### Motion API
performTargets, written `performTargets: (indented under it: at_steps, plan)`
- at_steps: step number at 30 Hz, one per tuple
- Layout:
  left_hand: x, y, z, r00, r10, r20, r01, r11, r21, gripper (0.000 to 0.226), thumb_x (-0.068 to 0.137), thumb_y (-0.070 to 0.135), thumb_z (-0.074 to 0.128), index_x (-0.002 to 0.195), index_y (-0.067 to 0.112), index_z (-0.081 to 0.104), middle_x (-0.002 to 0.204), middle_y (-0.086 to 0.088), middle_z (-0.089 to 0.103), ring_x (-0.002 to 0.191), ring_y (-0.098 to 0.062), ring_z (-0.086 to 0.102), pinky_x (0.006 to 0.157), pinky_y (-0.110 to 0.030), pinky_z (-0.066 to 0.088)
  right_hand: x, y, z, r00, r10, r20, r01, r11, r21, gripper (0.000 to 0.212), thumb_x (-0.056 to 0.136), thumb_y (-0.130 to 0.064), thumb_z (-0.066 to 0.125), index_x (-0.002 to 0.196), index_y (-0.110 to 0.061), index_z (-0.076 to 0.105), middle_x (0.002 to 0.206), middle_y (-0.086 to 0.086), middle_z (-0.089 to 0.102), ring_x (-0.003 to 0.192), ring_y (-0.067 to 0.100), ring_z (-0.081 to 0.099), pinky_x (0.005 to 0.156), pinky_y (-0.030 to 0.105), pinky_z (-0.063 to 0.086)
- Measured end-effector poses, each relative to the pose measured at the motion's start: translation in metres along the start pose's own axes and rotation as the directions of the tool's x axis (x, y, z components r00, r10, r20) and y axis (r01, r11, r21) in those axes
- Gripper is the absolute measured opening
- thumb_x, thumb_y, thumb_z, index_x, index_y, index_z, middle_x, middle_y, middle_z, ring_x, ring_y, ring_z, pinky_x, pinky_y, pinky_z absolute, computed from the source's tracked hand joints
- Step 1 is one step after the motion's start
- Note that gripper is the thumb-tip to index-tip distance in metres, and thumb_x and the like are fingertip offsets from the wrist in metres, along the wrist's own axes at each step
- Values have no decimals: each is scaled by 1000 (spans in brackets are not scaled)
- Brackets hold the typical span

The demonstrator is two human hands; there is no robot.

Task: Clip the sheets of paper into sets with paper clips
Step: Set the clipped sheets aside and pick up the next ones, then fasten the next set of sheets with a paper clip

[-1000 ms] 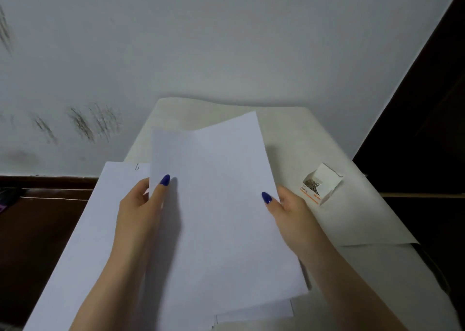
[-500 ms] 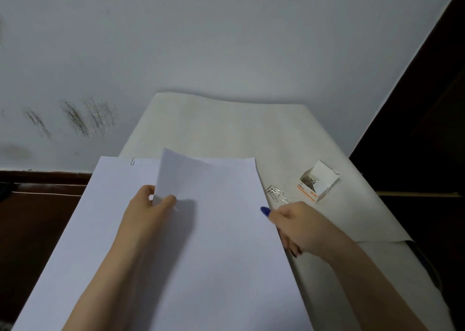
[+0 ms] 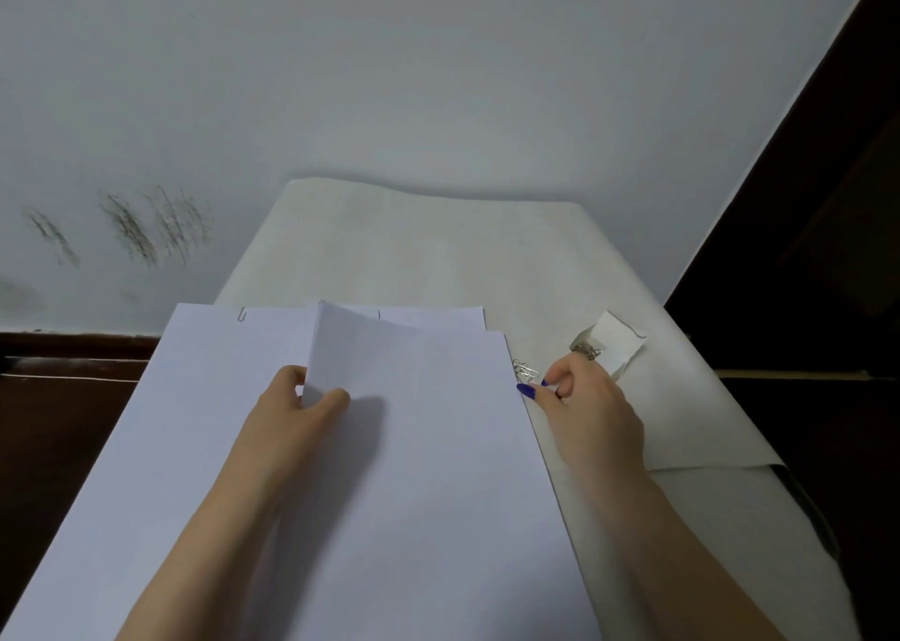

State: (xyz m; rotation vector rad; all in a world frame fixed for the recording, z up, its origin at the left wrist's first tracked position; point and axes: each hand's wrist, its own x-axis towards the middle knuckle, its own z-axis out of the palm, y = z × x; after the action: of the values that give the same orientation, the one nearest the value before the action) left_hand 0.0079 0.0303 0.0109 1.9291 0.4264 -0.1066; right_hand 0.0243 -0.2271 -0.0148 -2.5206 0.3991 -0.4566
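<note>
A white set of sheets [image 3: 438, 470] lies on the table in front of me, its far left corner lifted and pinched by my left hand [image 3: 297, 411]. Under it lies another stack [image 3: 195, 397] that carries a paper clip [image 3: 242, 315] on its far edge. My right hand [image 3: 584, 411] rests to the right of the sheets, its thumb and fingers curled at a small heap of loose paper clips [image 3: 525, 370]. Whether a clip sits between the fingertips cannot be told. An open small box of clips [image 3: 611, 348] stands just beyond that hand.
The table is narrow and covered by a pale cloth [image 3: 414, 251], with a wall [image 3: 389, 80] right behind it. Dark furniture [image 3: 828, 251] stands to the right, and a dark wooden surface [image 3: 58, 421] lies to the left below the paper's edge.
The sheets, held up in both hands a second ago, came down flat. My right hand let go of their edge and moved right to the loose clips. The left hand keeps the corner.
</note>
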Motion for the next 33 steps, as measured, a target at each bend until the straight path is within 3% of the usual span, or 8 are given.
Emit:
performTargets:
  at_steps: [5, 10, 15, 19, 23, 26, 33]
  plan:
    - [-1, 0, 0, 1000, -14, 7, 14, 1000, 9, 23, 86, 23, 57, 108, 16, 55, 91, -6, 68, 79, -27, 67, 70, -38, 51, 2, 0, 1, 1000, 13, 9, -13, 1000, 11, 5, 88, -21, 60, 84, -20, 57, 88, -8, 56, 75, 17, 51, 58, 29, 35]
    - [0, 0, 0, 999, -21, 37, 21, 1000, 20, 26, 86, 23, 58, 110, 15, 55, 94, -7, 69, 83, -29, 68, 77, -41, 53, 2, -1, 1, 1000, 11, 29, -11, 1000, -20, 4, 90, -18, 56, 86, -18, 56, 94, -6, 55, 76, 20, 52, 60, 29, 36]
    - [0, -1, 1, 999, -14, 43, 13, 1000, 25, 26, 86, 21, 58, 110, 13, 55, 90, -7, 69, 78, -28, 67, 62, -33, 48, 2, -1, 0, 999, 19, 26, -19, 1000, 4, 5, 89, -17, 57, 93, -18, 54, 94, -4, 56, 79, 19, 54, 61, 29, 36]
    - [0, 0, 1, 999, -5, 38, 4, 1000, 27, 23, 86, 20, 57, 109, 13, 56, 90, -8, 70, 80, -30, 68, 72, -38, 51, 3, -1, 1, 998, 53, 40, -52, 998, -38, 1, 91, -19, 56, 90, -19, 55, 97, -3, 57, 82, 21, 56, 62, 29, 37]
    - [-1, 0, 1, 999, -1, 38, 0, 1000, 24, 23, 86, 21, 57, 108, 14, 56, 89, -7, 70, 79, -28, 68, 69, -36, 50, 4, -2, 2, 997, 68, 40, -66, 995, -71, 5, 91, -18, 54, 87, -19, 57, 97, -2, 57, 81, 21, 55, 63, 30, 38]
    - [-1, 0, 1, 999, 0, 47, -1, 1000, 20, 21, 86, 21, 58, 106, 15, 56, 90, -8, 71, 80, -30, 68, 74, -40, 53, 3, -2, 2, 998, 59, 25, -57, 996, -63, 7, 90, -16, 53, 86, -17, 58, 97, -2, 57, 84, 23, 57, 64, 31, 41]
    - [-2, 1, -1, 997, 20, 80, -21, 1000, 4, 9, 85, 18, 56, 93, 20, 61, 88, -5, 72, 74, -25, 67, 61, -31, 46, 3, 1, 1, 990, 43, -136, -35, 998, 61, 6, 91, -16, 54, 85, -15, 56, 83, 0, 64, 81, 28, 58, 62, 33, 40]
